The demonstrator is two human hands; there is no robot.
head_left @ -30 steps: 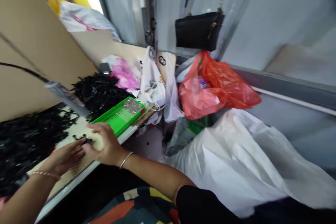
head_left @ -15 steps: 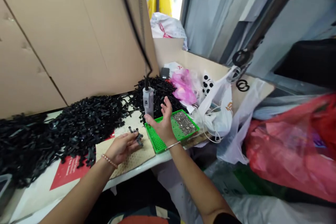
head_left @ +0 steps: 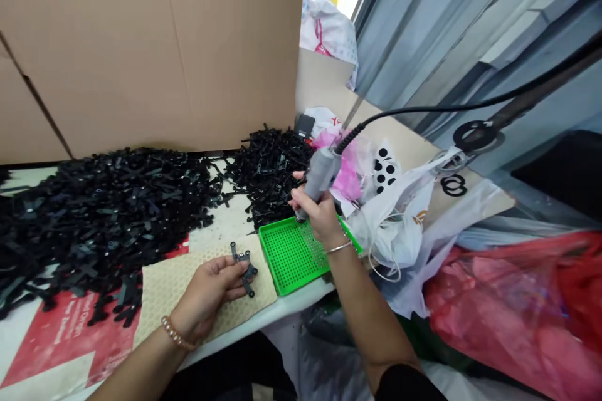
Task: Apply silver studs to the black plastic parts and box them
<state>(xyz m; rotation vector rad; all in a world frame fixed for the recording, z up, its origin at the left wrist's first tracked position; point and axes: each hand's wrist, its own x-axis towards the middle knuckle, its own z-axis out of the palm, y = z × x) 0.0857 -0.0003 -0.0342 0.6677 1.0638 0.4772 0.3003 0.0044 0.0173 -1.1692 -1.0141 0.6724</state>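
My left hand (head_left: 207, 293) lies palm up on a beige textured mat (head_left: 188, 288), shut on a small black moulded plastic piece (head_left: 243, 268). My right hand (head_left: 320, 213) grips a grey corded handheld power tool (head_left: 322, 174), its tip pointing down near the corner of a green perforated tray (head_left: 291, 255). The tool's black cord (head_left: 423, 106) runs up to the right. Part of the tray lies under my right hand, and my fingers hide the tool's lower end.
Large heaps of black plastic pieces (head_left: 108, 219) lie behind the mat, against an upright cardboard sheet (head_left: 141, 44). White and pink plastic bags (head_left: 395, 225) crowd the table's right side. A red plastic bag (head_left: 517, 307) sits lower right, beyond the table's front edge (head_left: 263, 326).
My right hand has closed around the grey tool, which hung upright beside my open hand earlier, and has tilted it. My left hand still holds the black piece.
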